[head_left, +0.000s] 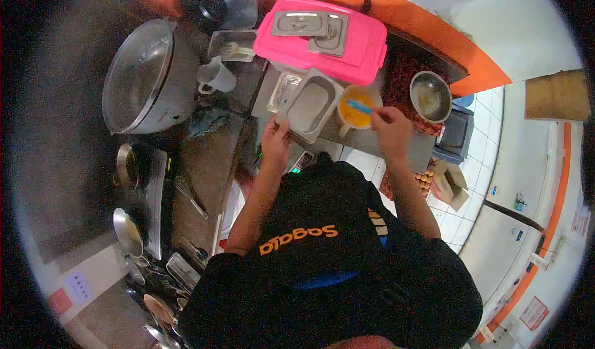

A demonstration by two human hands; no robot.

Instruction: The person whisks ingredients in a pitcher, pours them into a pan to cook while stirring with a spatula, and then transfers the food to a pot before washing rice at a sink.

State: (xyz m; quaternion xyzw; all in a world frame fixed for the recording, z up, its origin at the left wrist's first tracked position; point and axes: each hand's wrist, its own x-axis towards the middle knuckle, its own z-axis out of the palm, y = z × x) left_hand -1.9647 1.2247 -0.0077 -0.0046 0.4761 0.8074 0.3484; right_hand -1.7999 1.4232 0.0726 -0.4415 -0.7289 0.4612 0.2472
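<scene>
My left hand (277, 139) is closed on the near left rim of a rectangular steel food pan (310, 105), which is tilted and shows a pale inside. In my right hand (392, 126) I grip a blue utensil (359, 106), its lower end dipping into yellow-orange liquid. That liquid fills a pale jug (346, 129) with a handle toward me, just right of the pan. Behind the pan's left side lies a clear plastic-looking packet or tray (286, 90).
A pink lidded box (273, 48) carries two steel pan lids (300, 23). Right of it sits a steel bowl (431, 96). At left are a white jug (217, 76), a big pot (137, 79) and a whisk (190, 196). Eggs (424, 180) sit low at right.
</scene>
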